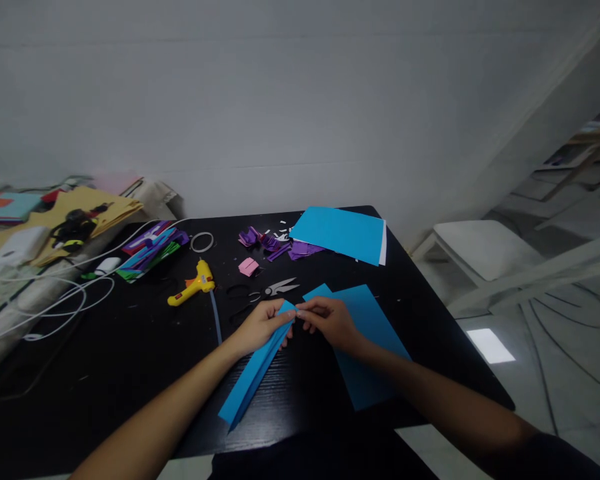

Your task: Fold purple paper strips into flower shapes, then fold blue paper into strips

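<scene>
A long folded strip of blue paper (254,381) slants over the front of the black table, its layers slightly apart at the lower end. My left hand (263,325) is closed around its upper part, thumb on top and fingers beneath. At the strip's upper right corner, my right hand (330,321) pinches the paper edge between thumb and finger. A flat blue sheet (373,333) lies on the table under my right forearm. Just beyond my hands rest scissors (281,287) with black handles, their blades pointing right.
A yellow glue gun (195,285) lies left of the scissors. Pink paper pieces (249,267), purple scraps (303,250) and a blue sheet stack (340,230) are farther back. Coloured papers (150,250) and white cables (80,293) crowd the left. A white chair (485,250) stands right of the table.
</scene>
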Tool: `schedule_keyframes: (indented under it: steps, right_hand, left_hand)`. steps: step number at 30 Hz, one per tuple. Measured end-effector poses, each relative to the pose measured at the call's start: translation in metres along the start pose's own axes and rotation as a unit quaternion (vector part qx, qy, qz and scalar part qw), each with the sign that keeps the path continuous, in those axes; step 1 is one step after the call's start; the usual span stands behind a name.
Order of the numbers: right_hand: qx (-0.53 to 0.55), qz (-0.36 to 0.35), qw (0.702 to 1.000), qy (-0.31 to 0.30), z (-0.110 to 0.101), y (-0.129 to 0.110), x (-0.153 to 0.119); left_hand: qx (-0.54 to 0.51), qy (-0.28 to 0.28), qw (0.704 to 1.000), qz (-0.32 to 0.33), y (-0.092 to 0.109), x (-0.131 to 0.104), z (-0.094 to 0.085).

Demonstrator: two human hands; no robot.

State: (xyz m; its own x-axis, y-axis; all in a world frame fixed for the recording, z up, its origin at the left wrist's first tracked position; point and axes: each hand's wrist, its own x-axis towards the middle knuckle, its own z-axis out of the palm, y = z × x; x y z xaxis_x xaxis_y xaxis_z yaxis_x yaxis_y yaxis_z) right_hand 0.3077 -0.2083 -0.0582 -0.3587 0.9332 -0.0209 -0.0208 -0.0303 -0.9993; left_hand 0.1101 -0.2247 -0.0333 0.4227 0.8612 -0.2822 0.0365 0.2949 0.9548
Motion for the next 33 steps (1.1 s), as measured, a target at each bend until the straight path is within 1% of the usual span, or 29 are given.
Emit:
schedule_keyframes:
  steps: [9,19,22,28,33]
  right_hand:
    - [-0.029,-0.014,0.999,-0.006,-0.0008,-0.0014,-0.0020]
    - [-0.055,-0.037,0.998,-0.010,-0.0017,-0.0032,-0.0033]
    - [-0.036,-0.026,0.999,-0.013,-0.0025,-0.0033,-0.0024]
    - [0.039,-0.017,0.999,-0.022,-0.0026,-0.0023,0.0010]
    - [0.037,-0.012,0.999,-0.031,-0.0018,-0.0045,-0.0003]
  left_hand:
    - [-0.010,-0.002,1.000,0.002,-0.0047,0.0024,-0.0018]
    - [-0.002,-0.007,1.000,-0.005,-0.0018,-0.0004,-0.0014]
    - [-0.001,-0.008,1.000,0.002,-0.0020,-0.0004,-0.0018]
    - [0.001,-0.007,1.000,0.003,-0.0013,-0.0006,-0.0014]
    - [0.008,-0.011,1.000,0.011,-0.0008,-0.0004,-0.0009]
